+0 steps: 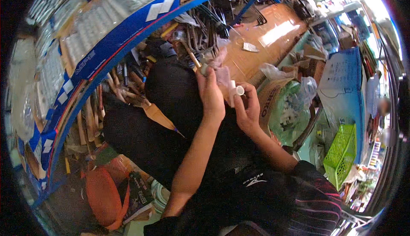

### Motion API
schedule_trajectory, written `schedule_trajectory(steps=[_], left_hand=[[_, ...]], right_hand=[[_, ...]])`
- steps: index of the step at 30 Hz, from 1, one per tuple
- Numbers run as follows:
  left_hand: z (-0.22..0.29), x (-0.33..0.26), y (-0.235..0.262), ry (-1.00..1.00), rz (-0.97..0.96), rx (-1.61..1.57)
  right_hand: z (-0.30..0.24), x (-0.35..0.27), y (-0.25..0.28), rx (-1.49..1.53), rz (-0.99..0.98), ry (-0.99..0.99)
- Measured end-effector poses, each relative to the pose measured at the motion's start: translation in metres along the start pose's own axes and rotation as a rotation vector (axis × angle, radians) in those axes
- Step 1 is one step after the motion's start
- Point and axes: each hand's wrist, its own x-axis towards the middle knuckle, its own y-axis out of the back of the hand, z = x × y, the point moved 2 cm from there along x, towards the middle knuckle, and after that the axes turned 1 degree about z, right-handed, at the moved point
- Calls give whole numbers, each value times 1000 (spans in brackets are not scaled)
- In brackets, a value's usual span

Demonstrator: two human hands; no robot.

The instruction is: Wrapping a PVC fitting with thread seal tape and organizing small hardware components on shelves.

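Observation:
In front of my dark-clothed knees, my right hand (250, 110) pinches a short white plastic pipe fitting (233, 96), its round open end turned toward the right. Just left of it, my left hand (211, 95) is closed with raised fingers on a crumpled pale pink cloth (222, 74). A small pale grey piece (204, 68) shows at the left fingertips; its kind is unclear. The cloth bunches between both hands, close to the fitting.
Wooden-handled tools (87, 120) crowd below a blue-edged shelf (128, 35) on the left. A cardboard sheet (252, 43) lies ahead. On the right are a green plastic bag (290, 112) of white pieces and a lime green basket (340, 155). An orange-red object (103, 195) lies lower left.

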Motion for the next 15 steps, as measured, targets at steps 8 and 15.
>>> schedule_trajectory(steps=[8, 15], left_hand=[[19, 2, -3, 66, 0, 9], [17, 2, -20, 159, -43, -96]], right_hand=[[150, -35, 106, 657, 799, -778], [179, -85, 182, -63, 1025, -651]])
